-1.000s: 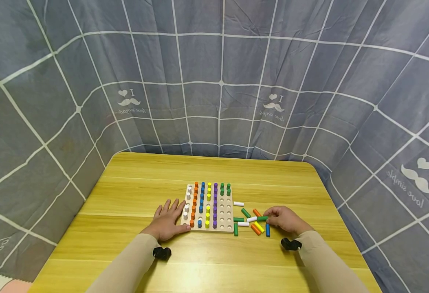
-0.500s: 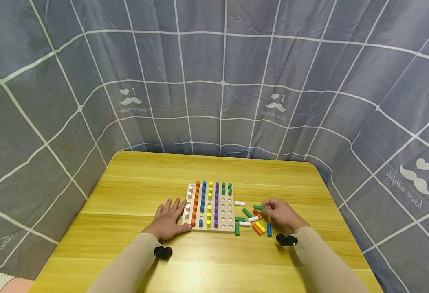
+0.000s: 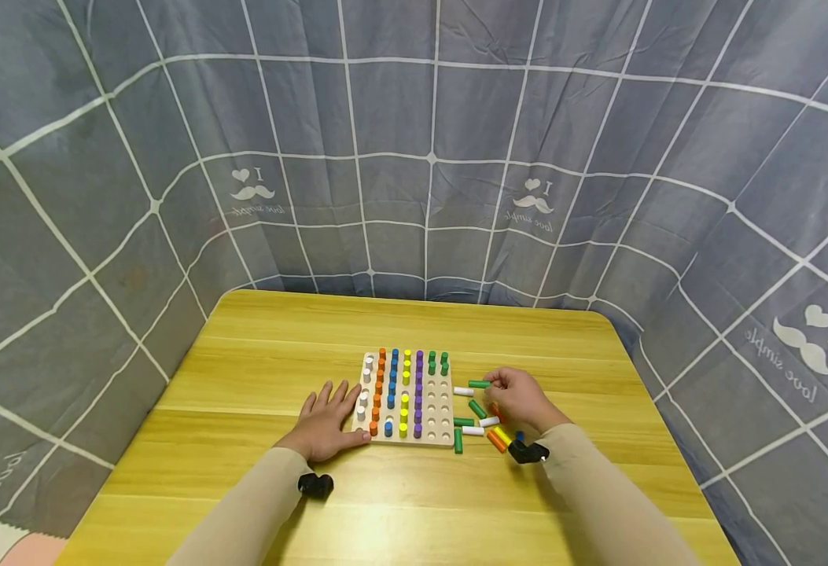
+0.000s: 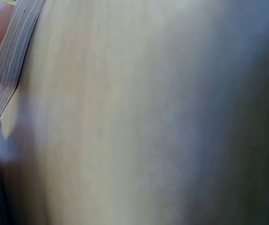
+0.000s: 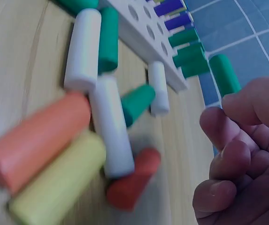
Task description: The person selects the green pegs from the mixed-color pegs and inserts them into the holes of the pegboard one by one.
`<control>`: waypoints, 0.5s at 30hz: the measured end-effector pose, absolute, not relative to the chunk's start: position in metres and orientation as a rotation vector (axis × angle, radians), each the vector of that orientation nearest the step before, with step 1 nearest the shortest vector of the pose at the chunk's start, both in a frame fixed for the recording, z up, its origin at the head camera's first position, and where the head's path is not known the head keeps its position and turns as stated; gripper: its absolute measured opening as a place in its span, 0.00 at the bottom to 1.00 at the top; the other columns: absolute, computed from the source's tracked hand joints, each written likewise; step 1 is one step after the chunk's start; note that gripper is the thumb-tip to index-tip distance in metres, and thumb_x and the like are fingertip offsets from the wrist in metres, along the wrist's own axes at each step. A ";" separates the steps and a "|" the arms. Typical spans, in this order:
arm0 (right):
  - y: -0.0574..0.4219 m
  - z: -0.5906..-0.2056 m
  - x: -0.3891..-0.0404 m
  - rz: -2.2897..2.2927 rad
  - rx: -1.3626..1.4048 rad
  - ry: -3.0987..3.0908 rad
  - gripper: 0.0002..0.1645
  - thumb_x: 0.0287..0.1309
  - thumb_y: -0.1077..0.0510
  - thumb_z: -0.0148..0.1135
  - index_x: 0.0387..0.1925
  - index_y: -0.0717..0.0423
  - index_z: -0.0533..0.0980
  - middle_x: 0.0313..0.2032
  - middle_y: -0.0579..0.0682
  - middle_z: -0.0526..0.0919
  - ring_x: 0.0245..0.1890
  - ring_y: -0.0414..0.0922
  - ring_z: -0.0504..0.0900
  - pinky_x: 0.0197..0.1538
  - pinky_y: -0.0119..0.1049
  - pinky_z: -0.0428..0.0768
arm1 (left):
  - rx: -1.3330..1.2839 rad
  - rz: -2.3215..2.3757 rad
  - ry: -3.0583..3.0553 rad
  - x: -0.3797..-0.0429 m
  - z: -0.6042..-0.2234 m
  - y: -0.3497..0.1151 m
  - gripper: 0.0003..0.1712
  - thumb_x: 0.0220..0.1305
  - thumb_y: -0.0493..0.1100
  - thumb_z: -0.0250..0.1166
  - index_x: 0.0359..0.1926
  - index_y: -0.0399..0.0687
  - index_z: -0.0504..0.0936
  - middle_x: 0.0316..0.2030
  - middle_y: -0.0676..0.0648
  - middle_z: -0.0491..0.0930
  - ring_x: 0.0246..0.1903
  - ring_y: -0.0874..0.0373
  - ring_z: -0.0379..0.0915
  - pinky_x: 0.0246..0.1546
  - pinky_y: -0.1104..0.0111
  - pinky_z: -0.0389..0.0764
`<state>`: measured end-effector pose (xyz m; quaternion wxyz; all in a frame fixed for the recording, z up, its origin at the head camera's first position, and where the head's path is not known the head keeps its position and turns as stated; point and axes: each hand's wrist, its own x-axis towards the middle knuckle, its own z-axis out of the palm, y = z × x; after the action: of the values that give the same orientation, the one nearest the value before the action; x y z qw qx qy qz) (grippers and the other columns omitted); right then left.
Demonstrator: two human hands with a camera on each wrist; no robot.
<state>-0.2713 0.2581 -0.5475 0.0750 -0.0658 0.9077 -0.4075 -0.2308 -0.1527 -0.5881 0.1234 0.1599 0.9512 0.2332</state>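
The right hand pinches a green peg sideways; the left hand lies spread against the board between them. Carrying, I judge, is the step; next calls for turning it upright.

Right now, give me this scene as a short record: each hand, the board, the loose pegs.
left hand: fingers spread, at the pegboard's left edge
right hand: pinches a green peg
board's two right columns: seated green pegs at the far end, open holes nearer
loose pegs: white, green, orange, yellow, blue; on the table, right of the board
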 end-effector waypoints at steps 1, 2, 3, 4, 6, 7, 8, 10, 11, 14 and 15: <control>0.255 -0.547 -0.272 -1.220 -0.193 2.733 0.12 0.67 0.59 0.63 0.50 0.58 0.84 0.34 0.47 0.84 0.32 0.42 0.76 0.38 0.34 0.76 | 0.466 0.678 2.774 -0.231 -0.588 -0.153 0.61 0.65 0.77 0.60 0.86 0.57 0.47 0.85 0.38 0.43 0.84 0.33 0.29 0.80 0.35 0.32; 0.252 -0.547 -0.273 -1.221 -0.187 2.739 0.13 0.67 0.59 0.63 0.50 0.58 0.84 0.35 0.47 0.84 0.33 0.42 0.76 0.39 0.34 0.76 | 0.467 0.679 2.774 -0.231 -0.588 -0.153 0.60 0.65 0.77 0.61 0.86 0.56 0.47 0.85 0.38 0.43 0.84 0.32 0.29 0.79 0.35 0.32; 0.249 -0.547 -0.274 -1.223 -0.187 2.745 0.13 0.67 0.59 0.63 0.50 0.58 0.85 0.36 0.47 0.84 0.34 0.42 0.77 0.41 0.34 0.76 | 0.468 0.680 2.774 -0.231 -0.588 -0.152 0.60 0.65 0.76 0.61 0.86 0.56 0.47 0.85 0.37 0.44 0.84 0.32 0.29 0.79 0.35 0.32; 0.245 -0.547 -0.275 -1.233 -0.181 2.745 0.13 0.67 0.59 0.63 0.50 0.58 0.85 0.36 0.47 0.84 0.34 0.42 0.77 0.41 0.34 0.77 | 0.471 0.682 2.775 -0.231 -0.587 -0.152 0.60 0.65 0.76 0.61 0.86 0.55 0.48 0.85 0.37 0.44 0.83 0.31 0.30 0.79 0.34 0.33; 0.240 -0.547 -0.276 -1.255 -0.181 2.744 0.13 0.67 0.60 0.63 0.51 0.58 0.85 0.36 0.48 0.85 0.35 0.41 0.77 0.41 0.33 0.77 | 0.471 0.678 2.772 -0.231 -0.585 -0.152 0.60 0.65 0.75 0.62 0.86 0.55 0.48 0.85 0.36 0.45 0.83 0.31 0.30 0.79 0.34 0.33; 0.237 -0.547 -0.277 -1.265 -0.181 2.741 0.13 0.68 0.60 0.64 0.51 0.58 0.85 0.37 0.48 0.85 0.35 0.41 0.77 0.41 0.32 0.77 | 0.468 0.675 2.770 -0.231 -0.585 -0.152 0.60 0.66 0.75 0.61 0.86 0.55 0.48 0.85 0.37 0.45 0.83 0.31 0.30 0.79 0.35 0.33; 0.234 -0.547 -0.278 -1.282 -0.181 2.730 0.14 0.68 0.60 0.64 0.51 0.58 0.85 0.37 0.48 0.85 0.33 0.41 0.77 0.39 0.32 0.77 | 0.469 0.679 2.768 -0.230 -0.585 -0.152 0.60 0.66 0.75 0.62 0.86 0.54 0.48 0.85 0.37 0.45 0.83 0.31 0.30 0.79 0.34 0.33; 0.229 -0.547 -0.279 -1.302 -0.185 2.716 0.14 0.68 0.60 0.64 0.52 0.59 0.85 0.37 0.49 0.85 0.30 0.40 0.76 0.36 0.32 0.76 | 0.464 0.673 2.766 -0.230 -0.584 -0.152 0.60 0.66 0.75 0.62 0.86 0.55 0.48 0.85 0.37 0.45 0.84 0.32 0.30 0.79 0.35 0.33; 0.226 -0.547 -0.279 -1.305 -0.189 2.714 0.14 0.69 0.61 0.64 0.52 0.60 0.85 0.37 0.49 0.85 0.30 0.40 0.76 0.36 0.32 0.76 | 0.463 0.666 2.764 -0.230 -0.584 -0.152 0.60 0.66 0.75 0.62 0.86 0.55 0.48 0.85 0.37 0.44 0.84 0.32 0.30 0.80 0.35 0.33; 0.218 -0.549 -0.281 -1.320 -0.187 2.707 0.14 0.70 0.61 0.64 0.53 0.60 0.85 0.37 0.49 0.85 0.28 0.41 0.75 0.33 0.34 0.76 | 0.450 0.664 2.762 -0.232 -0.587 -0.153 0.60 0.65 0.76 0.61 0.86 0.56 0.47 0.85 0.39 0.43 0.84 0.33 0.28 0.80 0.36 0.32; 0.216 -0.550 -0.282 -1.314 -0.190 2.716 0.13 0.70 0.61 0.64 0.52 0.60 0.85 0.37 0.49 0.85 0.30 0.41 0.76 0.35 0.34 0.76 | 0.449 0.661 2.763 -0.232 -0.587 -0.152 0.60 0.65 0.76 0.61 0.86 0.56 0.47 0.85 0.39 0.43 0.84 0.33 0.29 0.80 0.36 0.33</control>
<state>-0.2821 0.2156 -0.5500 0.0592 -0.0628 0.8968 -0.4340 -0.2320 -0.1524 -0.5866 0.1323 0.1547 0.9522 0.2277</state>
